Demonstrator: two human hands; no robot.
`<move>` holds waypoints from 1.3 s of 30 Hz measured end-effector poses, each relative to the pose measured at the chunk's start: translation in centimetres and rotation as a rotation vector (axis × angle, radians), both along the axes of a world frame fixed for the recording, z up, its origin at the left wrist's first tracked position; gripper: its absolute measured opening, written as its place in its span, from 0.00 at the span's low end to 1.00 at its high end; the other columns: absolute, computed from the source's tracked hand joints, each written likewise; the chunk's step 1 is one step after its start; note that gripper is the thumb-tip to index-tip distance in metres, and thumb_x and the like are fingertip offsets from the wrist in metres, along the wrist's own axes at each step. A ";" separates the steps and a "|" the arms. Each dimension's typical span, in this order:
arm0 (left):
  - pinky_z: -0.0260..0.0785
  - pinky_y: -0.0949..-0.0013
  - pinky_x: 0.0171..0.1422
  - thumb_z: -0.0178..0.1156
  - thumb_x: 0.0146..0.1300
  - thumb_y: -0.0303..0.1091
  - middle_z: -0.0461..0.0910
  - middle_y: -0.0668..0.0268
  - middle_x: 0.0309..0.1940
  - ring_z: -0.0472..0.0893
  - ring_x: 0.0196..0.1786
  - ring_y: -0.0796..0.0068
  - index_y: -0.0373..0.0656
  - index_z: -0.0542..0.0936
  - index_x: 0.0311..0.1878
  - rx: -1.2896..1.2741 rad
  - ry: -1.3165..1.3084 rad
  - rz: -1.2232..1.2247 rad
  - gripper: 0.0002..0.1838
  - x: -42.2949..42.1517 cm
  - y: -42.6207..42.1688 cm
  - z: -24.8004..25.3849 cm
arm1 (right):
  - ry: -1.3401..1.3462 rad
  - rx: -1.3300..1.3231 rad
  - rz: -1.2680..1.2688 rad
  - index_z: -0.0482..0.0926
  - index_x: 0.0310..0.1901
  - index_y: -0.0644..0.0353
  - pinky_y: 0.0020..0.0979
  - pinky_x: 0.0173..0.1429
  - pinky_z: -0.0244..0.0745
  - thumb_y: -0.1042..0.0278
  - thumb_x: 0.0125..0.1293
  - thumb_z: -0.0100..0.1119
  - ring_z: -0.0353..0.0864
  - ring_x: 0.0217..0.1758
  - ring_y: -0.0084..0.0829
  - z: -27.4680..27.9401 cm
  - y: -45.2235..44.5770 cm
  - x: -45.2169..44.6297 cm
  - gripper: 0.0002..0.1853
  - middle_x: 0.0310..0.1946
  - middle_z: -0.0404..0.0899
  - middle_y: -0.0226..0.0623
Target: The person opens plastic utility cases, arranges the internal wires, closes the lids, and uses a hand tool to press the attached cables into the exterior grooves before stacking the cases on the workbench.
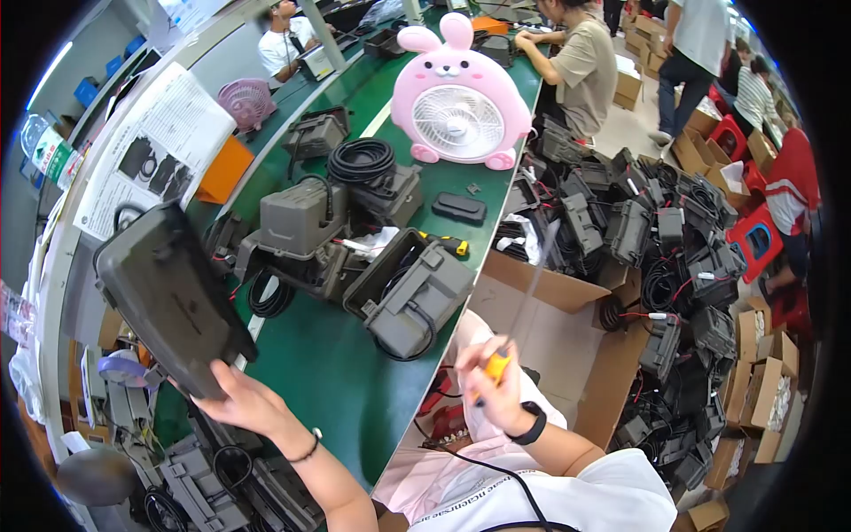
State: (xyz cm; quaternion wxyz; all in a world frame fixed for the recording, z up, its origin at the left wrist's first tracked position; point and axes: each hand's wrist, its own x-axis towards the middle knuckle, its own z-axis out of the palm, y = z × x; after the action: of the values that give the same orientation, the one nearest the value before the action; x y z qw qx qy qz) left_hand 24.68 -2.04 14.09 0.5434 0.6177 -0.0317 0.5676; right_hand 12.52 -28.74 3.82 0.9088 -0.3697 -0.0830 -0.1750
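My left hand (pixel 235 399) grips the lower end of a dark grey plastic box (pixel 173 297), held tilted above the left side of the green bench. My right hand (pixel 492 390) is wrapped around the yellow-orange handle of a screwdriver (pixel 498 363). Its long shaft points up and away, smeared by motion, over an open carton. Between the hands, on the bench, sits an open grey box (pixel 417 301) with a black cable. Farther back, another grey box (pixel 297 217) stands near a coiled black cable (pixel 361 161).
A pink rabbit-shaped fan (pixel 461 102) stands on the green bench (pixel 355 399), beyond a yellow-black tool (pixel 450 243) and a small black part (pixel 459 208). Many grey boxes (pixel 629 230) with cables are heaped to the right, behind the carton (pixel 554 293). A seated person (pixel 581 71) works farther along.
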 end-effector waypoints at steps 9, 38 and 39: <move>0.50 0.46 0.78 0.85 0.38 0.39 0.49 0.42 0.77 0.58 0.77 0.45 0.40 0.78 0.42 0.369 0.574 -0.894 0.30 -13.1 -14.5 -4.1 | 0.173 0.441 0.091 0.64 0.65 0.50 0.24 0.39 0.68 0.41 0.68 0.60 0.75 0.49 0.28 -8.3 -7.4 -2.1 0.32 0.65 0.72 0.48; 0.72 0.68 0.66 0.62 0.67 0.24 0.78 0.59 0.59 0.80 0.60 0.69 0.35 0.78 0.58 0.429 1.162 -1.253 0.16 -15.0 -13.2 -15.3 | 0.492 0.786 -0.629 0.77 0.36 0.39 0.22 0.34 0.73 0.54 0.59 0.76 0.72 0.31 0.15 -21.5 -31.2 19.5 0.13 0.27 0.73 0.18; 0.72 0.68 0.67 0.61 0.68 0.23 0.79 0.59 0.58 0.79 0.61 0.70 0.35 0.78 0.58 0.348 1.202 -1.241 0.16 -15.3 -12.6 -16.3 | 0.470 0.814 -0.644 0.77 0.36 0.40 0.23 0.34 0.74 0.54 0.58 0.76 0.72 0.31 0.16 -21.3 -31.9 20.0 0.14 0.27 0.73 0.18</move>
State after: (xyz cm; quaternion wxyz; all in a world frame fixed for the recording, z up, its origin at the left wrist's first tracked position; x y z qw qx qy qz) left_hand 9.42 -14.60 -2.17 0.5768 0.7572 -0.1564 -0.2638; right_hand 32.53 -60.64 -17.45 0.8729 -0.0255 0.3122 -0.3741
